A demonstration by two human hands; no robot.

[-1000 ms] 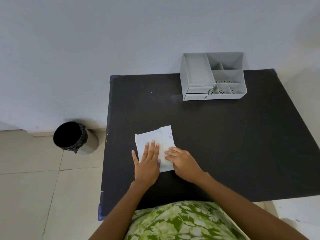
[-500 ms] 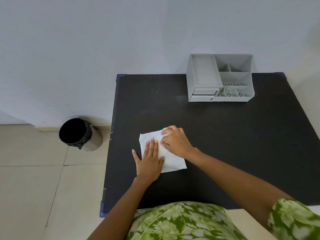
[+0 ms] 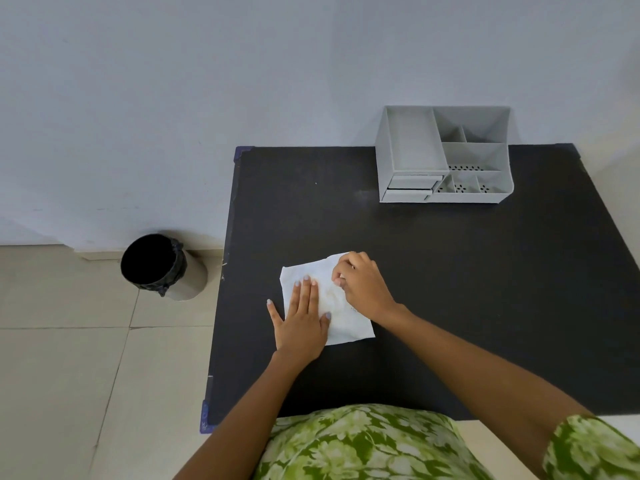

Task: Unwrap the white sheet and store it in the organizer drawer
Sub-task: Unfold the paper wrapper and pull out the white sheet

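At the far left, on the tiled floor (image 3: 62,358), a round bin (image 3: 162,266) lined with a black bag stood against the pale wall (image 3: 207,81), just beside the left edge of the black worktop (image 3: 485,289).

On the near-left part of the worktop lay the white sheet (image 3: 349,323), flat on the surface and partly unfolded, its corners skewed to the table edges. The left hand (image 3: 303,322) lay palm down on the sheet's left portion, fingers straight and close together, thumb spread out onto the dark surface past the paper's edge. Its grip was apart: it pressed the paper down and clasped nothing.

The right hand (image 3: 363,284) rested on the far right corner of the sheet, knuckles raised and fingers curled down and in toward the paper. The fingertips met at the paper, but whether that grip was clamped on a fold or only pressing on it could not be told from this angle.

Well apart from the sheet, at the far right of the worktop against the wall, stood the grey organizer (image 3: 443,157), with open compartments on top, some with perforated bottoms. Its two small drawers (image 3: 410,188) sat at the lower left of its front, the upper one seemingly pulled out a little.

A green floral garment (image 3: 363,445) filled the bottom edge.
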